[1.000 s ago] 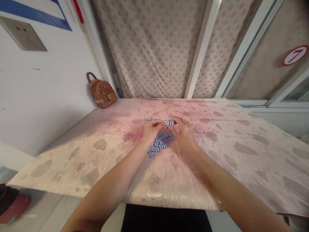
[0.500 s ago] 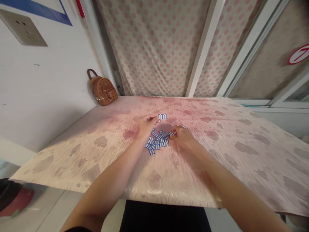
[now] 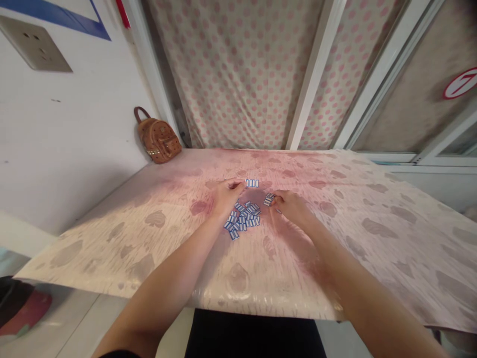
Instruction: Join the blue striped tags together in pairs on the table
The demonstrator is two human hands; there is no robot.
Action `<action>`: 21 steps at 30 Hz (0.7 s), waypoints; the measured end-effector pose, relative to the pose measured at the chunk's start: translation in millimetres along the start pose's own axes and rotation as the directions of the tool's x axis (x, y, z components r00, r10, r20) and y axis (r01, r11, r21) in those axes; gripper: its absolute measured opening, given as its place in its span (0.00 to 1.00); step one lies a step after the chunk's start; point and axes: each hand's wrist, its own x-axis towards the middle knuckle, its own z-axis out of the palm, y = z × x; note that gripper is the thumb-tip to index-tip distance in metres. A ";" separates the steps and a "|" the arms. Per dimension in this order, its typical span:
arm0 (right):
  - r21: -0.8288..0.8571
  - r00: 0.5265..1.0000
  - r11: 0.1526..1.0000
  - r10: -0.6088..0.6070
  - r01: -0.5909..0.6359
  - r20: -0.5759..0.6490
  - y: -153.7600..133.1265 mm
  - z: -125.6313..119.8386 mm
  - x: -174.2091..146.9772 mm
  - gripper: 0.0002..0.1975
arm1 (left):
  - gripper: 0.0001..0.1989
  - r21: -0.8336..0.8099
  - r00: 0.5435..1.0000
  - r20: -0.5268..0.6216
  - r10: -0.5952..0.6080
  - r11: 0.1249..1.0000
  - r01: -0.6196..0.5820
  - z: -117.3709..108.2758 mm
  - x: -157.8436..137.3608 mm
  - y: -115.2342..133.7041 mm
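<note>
Small white cards with blue edges lie in a loose, overlapping pile [image 3: 244, 219] on the table in front of me. Just beyond the pile, a short row of the same cards [image 3: 252, 183] stands side by side. My left hand [image 3: 225, 196] is at the left end of this row, thumb and fingers pinched against the end card, which they partly hide. To the right of the pile, my right hand [image 3: 292, 205] is closed, with a small cluster of cards [image 3: 269, 200] at its fingertips. Its curled fingers hide part of that cluster.
A patterned cloth [image 3: 238, 278] covers the table. At the far left corner, a small brown backpack [image 3: 160, 139] leans against the wall. A dotted curtain [image 3: 242, 74] hangs behind the table's far edge.
My right hand has moved right and slightly away from the pile, with a cluster of cards now apart from it. The short row has shifted slightly right and nearer; my left hand has barely moved.
</note>
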 end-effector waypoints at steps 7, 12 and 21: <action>0.409 0.999 0.912 0.037 -0.032 -0.005 -4.0 -7.2 2.5 0.07 | 0.07 0.100 0.997 0.056 -0.043 0.994 0.037 4.7 -8.7 9.8; 0.392 1.000 0.920 -0.008 0.018 -0.025 -1.4 -0.6 3.5 0.09 | 0.05 0.085 0.992 0.126 -0.007 0.996 -0.003 7.7 -12.2 10.7; 0.226 0.987 0.974 0.006 0.031 -0.161 -9.5 -3.3 -2.6 0.09 | 0.08 0.078 0.974 0.218 0.066 0.993 -0.084 9.4 -15.0 8.7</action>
